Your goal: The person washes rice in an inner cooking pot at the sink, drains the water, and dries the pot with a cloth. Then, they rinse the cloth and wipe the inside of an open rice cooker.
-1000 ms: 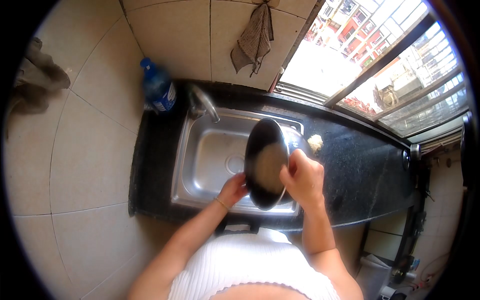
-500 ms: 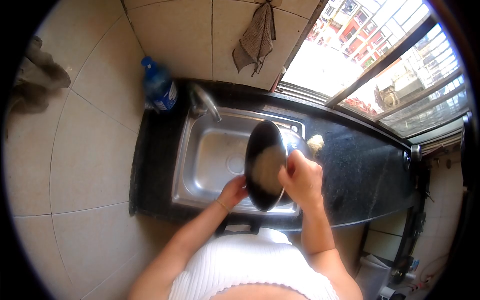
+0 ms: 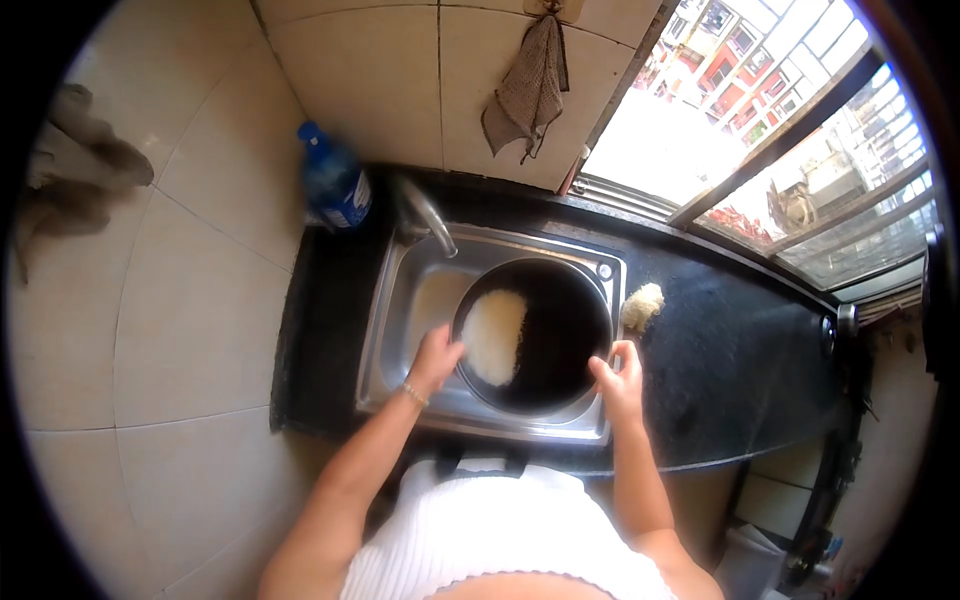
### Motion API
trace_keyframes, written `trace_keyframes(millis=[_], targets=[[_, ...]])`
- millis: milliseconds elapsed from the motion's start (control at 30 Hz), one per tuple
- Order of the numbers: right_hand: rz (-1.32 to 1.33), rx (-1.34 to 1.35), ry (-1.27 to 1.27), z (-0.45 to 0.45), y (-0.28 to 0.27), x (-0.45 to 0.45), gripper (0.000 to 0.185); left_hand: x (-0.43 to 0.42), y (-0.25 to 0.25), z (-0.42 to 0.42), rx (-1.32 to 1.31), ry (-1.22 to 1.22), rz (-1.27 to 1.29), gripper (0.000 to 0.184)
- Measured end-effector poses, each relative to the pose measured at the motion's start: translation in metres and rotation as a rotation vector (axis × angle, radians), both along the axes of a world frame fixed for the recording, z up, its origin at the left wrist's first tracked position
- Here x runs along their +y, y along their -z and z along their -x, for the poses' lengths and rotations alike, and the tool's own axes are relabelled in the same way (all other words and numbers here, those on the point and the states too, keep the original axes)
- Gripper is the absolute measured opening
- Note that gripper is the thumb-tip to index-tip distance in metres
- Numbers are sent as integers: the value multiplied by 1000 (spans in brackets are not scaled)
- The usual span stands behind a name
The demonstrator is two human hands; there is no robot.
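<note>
A round pot (image 3: 565, 330) with a dark inside is over the sink (image 3: 385, 370), covering its middle and right side. Pale, rice-like grains (image 3: 497, 338) are gathered against the pot's left side. My left hand (image 3: 436, 358) is closed on the left rim. On the opposite side, my right hand (image 3: 621, 378) pinches the right rim between thumb and fingers. The metal faucet (image 3: 430, 217) hangs over the sink's back left corner, beside the pot; I cannot make out any water running from it.
A pale scrubber-like clump (image 3: 642, 306) lies on the black counter (image 3: 740, 370) right of the sink. The blue bottle (image 3: 335, 180) stands at the back left corner. A cloth (image 3: 528, 90) hangs on the tiled wall, and a barred window (image 3: 790, 130) is at the right.
The pot was steeply tilted and is now much closer to level, with its opening facing up. My left hand has moved left and up; my right hand has come down along the rim.
</note>
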State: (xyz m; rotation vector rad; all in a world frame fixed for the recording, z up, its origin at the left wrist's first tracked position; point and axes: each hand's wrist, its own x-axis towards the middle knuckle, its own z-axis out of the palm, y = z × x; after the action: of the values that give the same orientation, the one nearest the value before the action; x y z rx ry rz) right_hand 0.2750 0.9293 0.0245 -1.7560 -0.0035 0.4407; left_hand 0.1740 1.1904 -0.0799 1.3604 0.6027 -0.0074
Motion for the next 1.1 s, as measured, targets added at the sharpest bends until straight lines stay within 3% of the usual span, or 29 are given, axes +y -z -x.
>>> trace_keyframes(millis=[67,133,167,267,333,433,533,633,733,1100], targets=[[-179,185,88,3,7,6,44,16,29,-6,-92,42,-270,9],[-178,685,50,-2,26,7,45,36,35,-20,-169,116,-476,12],[-132,722,-28,-1,36,8,42,43,30,-28,-182,133,-552,14],[-175,790,-105,6,40,25,35,70,-34,-55,115,385,-361,9],[-213,825,-76,10,37,35,34,85,-48,-76,116,164,-680,14],[-241,841,-53,14,33,46,31,109,-25,-111,-462,-273,-1237,22],[-197,873,-9,15,26,51,27,128,0,-110,-252,35,-1160,30],[-178,896,3,14,19,51,24,129,-5,-96,-140,111,-1095,36],[-134,888,-11,13,7,52,22,109,-21,-73,-119,94,-1084,35],[-41,888,-38,12,-3,51,18,113,1,-62,-189,85,-973,39]])
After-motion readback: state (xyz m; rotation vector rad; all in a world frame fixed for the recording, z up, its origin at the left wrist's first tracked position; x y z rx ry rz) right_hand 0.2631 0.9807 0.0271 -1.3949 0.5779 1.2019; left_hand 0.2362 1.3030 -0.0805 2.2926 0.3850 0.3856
